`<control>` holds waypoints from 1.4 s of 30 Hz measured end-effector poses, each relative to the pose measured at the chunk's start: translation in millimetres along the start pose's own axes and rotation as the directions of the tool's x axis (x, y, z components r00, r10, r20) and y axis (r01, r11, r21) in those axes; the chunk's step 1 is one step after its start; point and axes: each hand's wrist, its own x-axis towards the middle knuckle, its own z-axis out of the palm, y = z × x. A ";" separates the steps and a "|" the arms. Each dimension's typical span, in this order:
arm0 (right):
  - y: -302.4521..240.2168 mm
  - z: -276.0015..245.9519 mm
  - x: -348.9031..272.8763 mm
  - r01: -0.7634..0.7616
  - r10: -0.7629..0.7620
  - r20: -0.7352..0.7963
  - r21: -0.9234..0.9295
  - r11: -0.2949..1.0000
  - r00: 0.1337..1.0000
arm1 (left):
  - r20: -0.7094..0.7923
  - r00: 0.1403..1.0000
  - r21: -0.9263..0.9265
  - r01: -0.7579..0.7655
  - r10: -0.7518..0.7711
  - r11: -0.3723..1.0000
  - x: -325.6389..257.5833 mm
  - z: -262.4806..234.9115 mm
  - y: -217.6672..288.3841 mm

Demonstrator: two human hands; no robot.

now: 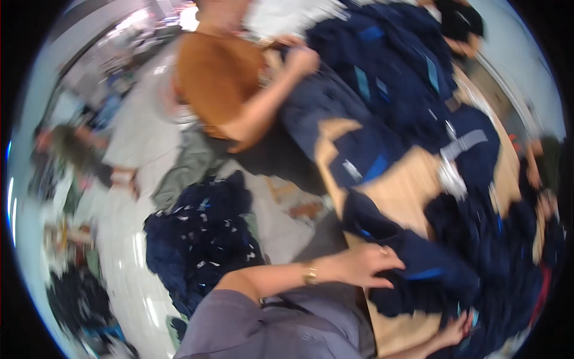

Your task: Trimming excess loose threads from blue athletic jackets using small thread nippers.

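Observation:
A dark navy garment [433, 263] with a bright blue stripe lies in front of me on the wooden table [406, 188]. My left hand [373, 265] is at its near left edge, thumb and fingers apart, palm toward the cloth. It wears a ring, and a gold watch is on the wrist. Further right and closer to me, my right hand [457, 331] is closed beside the same dark cloth. A small teal thing [474, 316] shows at its fingertips, too blurred to name. The garment's far end narrows like a sleeve or leg.
Across the table a person in a brown shirt [215, 84] handles a navy garment [335, 99]. A big navy pile [382, 54] covers the far end. More dark garments [496, 257] lie to my right. A heap of navy pieces [203, 233] is on my left.

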 end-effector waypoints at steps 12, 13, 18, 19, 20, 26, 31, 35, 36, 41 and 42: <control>-46.6 39.0 -64.2 -0.142 0.076 0.241 0.271 0.952 0.968 | -0.374 0.557 -0.225 0.721 -0.741 0.655 -60.8 -17.5 -69.1; -48.3 45.8 -69.6 -0.156 0.079 0.280 0.265 0.952 0.957 | -0.366 0.582 -0.133 0.740 -0.726 0.660 -59.2 -13.2 -67.2; -80.9 69.4 -95.0 -0.183 0.056 0.428 0.261 0.948 0.902 | -0.287 0.683 0.022 0.705 -0.671 0.709 -50.7 14.9 -61.7; -80.0 70.6 -95.8 -0.201 0.055 0.456 0.278 0.939 0.888 | -0.278 0.689 0.018 0.701 -0.670 0.713 -49.3 18.3 -60.6; -83.7 70.6 -96.8 -0.209 0.067 0.460 0.265 0.941 0.885 | -0.251 0.731 0.147 0.676 -0.634 0.722 -47.9 21.0 -58.9; -88.3 60.1 -92.3 -0.214 0.105 0.441 0.206 0.955 0.891 | -0.163 0.719 0.063 0.691 -0.675 0.720 -33.5 26.3 -44.9; -95.4 63.9 -104.8 -0.265 0.034 0.685 0.234 0.935 0.727 | 0.091 0.936 -0.117 0.349 -0.340 0.930 -30.8 53.8 18.3; -109.2 78.8 -124.2 0.022 -0.031 0.883 0.023 0.999 0.468 | 0.217 0.895 -0.066 0.411 -0.389 0.909 -43.3 64.0 19.2; -105.2 82.0 -126.2 0.017 0.005 0.911 -0.013 1.000 0.413 | 0.216 0.894 -0.049 0.410 -0.391 0.911 -45.6 65.6 18.2; -79.6 93.8 -136.4 -0.110 0.016 0.896 0.037 0.993 0.444 | 0.168 0.944 -0.007 0.288 -0.283 0.957 -62.3 58.7 1.4; -91.9 92.2 -133.1 -0.099 0.047 0.885 -0.002 0.995 0.462 | 0.190 0.891 -0.018 0.423 -0.413 0.906 -64.5 51.8 1.3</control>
